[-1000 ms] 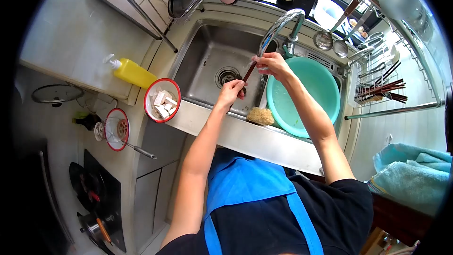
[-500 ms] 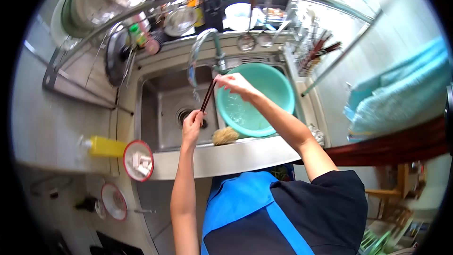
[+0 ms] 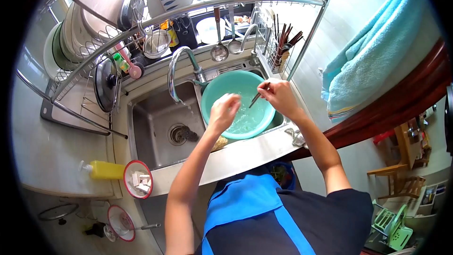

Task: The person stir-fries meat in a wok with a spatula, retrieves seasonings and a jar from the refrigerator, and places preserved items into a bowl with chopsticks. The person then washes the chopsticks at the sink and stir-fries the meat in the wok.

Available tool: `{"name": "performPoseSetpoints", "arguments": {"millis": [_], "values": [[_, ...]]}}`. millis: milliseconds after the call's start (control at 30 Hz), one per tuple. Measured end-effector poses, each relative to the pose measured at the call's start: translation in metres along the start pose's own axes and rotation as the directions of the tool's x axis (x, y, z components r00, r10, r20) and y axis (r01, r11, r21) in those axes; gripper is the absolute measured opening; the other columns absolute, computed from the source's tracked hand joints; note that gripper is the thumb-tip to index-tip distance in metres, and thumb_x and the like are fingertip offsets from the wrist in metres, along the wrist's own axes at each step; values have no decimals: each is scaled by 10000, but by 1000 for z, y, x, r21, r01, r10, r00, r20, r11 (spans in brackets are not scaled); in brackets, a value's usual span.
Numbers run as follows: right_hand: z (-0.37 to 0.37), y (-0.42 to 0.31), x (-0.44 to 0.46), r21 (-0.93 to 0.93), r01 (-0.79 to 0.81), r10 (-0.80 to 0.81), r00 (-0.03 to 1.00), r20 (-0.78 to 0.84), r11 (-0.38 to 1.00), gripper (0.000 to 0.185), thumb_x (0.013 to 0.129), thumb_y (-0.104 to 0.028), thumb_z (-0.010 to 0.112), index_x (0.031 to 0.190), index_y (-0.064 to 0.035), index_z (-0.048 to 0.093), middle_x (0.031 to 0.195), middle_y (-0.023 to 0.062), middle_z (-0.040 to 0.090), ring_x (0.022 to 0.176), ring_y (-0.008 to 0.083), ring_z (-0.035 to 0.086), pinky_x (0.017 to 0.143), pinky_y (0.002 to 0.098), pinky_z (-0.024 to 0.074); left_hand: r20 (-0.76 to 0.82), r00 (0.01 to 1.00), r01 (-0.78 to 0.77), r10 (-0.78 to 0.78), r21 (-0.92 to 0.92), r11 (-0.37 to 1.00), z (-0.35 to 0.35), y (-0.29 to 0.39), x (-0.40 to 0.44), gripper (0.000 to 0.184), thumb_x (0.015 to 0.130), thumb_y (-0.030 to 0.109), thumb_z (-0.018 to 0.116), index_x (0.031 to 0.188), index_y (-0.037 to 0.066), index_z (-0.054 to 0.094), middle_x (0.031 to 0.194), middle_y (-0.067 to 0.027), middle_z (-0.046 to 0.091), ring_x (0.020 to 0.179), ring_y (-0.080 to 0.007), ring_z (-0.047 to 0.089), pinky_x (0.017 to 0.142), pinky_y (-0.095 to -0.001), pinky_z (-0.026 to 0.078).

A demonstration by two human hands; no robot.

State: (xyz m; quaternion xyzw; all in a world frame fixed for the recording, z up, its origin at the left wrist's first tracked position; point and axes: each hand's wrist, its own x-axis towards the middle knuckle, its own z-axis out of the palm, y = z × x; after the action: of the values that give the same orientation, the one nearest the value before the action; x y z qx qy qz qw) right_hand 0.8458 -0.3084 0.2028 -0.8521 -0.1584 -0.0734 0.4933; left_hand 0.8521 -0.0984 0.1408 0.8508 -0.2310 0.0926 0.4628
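Observation:
In the head view, my right hand [image 3: 278,95] is closed on a pair of dark chopsticks [image 3: 255,100], which point down and left over a turquoise basin [image 3: 214,89] with clear water in it. My left hand [image 3: 223,113] is above the basin's left edge, fingers loosely bent and a little blurred, with nothing seen in them. The basin sits at the right part of the sink [image 3: 151,113]. Left of it stands the curved faucet [image 3: 172,78], with a little water at its spout. A tan sponge [image 3: 220,143] is partly hidden behind my left wrist.
A red-rimmed bowl of white pieces [image 3: 138,179] and a yellow bottle [image 3: 107,170] stand at the left. Behind are a dish rack [image 3: 160,16], hanging ladles [image 3: 219,52] and a utensil holder [image 3: 283,56]. A blue towel [image 3: 365,61] hangs at the right.
Both hands have moved right, from beside the faucet to over the basin. My left hand has let go of the chopsticks, which my right hand now holds alone. The view has shifted.

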Motion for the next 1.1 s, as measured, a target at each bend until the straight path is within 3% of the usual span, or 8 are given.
{"name": "performPoseSetpoints", "arguments": {"millis": [133,233,400,533,667,867,900,1100], "values": [[-22,14,-15,-244,151,-188,972,-139,958,81,833,-43,631,826,38,635,717,92,625,608,155,652,536,248,494,121,978,-151,170,-148,977,40,41,107,183,812,119,615,951,15,673,783,-115,671,695,-187,647,647,-308,503],[-40,-13,-25,-120,113,-139,963,-229,986,85,847,-51,619,829,32,616,707,99,626,608,161,653,535,261,493,94,980,-139,176,-313,939,73,55,176,225,842,126,581,1006,-3,666,737,-88,669,713,-122,635,624,-288,493],[-69,-59,-28,-83,188,-205,852,-482,979,96,869,-73,608,842,18,596,684,99,615,603,167,657,522,265,486,-158,982,-131,103,-178,975,83,58,241,210,815,129,572,971,66,697,895,-189,673,840,-321,654,816,-378,492],[-85,-79,-21,-294,220,-351,763,-542,930,136,898,-94,593,847,32,591,721,67,609,621,125,649,557,223,508,18,999,-31,34,-118,993,57,71,254,230,765,213,661,955,92,708,849,-140,688,791,-244,661,749,-329,500],[-95,-88,-5,-346,203,-378,724,-577,916,133,896,-99,598,848,25,597,702,62,612,608,122,651,542,221,504,-72,997,-14,23,127,992,65,72,251,306,728,272,708,949,68,650,891,-155,671,861,-318,643,770,-388,491],[-99,-85,4,-339,176,-354,728,-588,924,125,886,-109,593,814,-7,596,706,85,568,574,178,621,504,292,454,-108,970,-220,219,3,975,41,109,267,219,718,208,688,867,48,664,753,-186,652,784,-346,641,736,-420,485],[-99,-84,7,-393,185,-403,695,-595,900,125,884,-110,593,814,-7,596,703,85,563,573,181,610,508,303,447,-187,921,-332,342,82,940,46,94,280,232,735,237,713,889,69,667,616,-94,615,584,-232,612,586,-357,467],[-108,-65,38,-532,195,-531,593,-605,824,116,865,-95,600,798,0,594,715,107,560,583,242,577,528,349,430,-159,956,-278,247,-219,935,47,85,285,304,756,235,700,981,38,646,764,-104,653,637,-195,628,609,-331,490]]}}
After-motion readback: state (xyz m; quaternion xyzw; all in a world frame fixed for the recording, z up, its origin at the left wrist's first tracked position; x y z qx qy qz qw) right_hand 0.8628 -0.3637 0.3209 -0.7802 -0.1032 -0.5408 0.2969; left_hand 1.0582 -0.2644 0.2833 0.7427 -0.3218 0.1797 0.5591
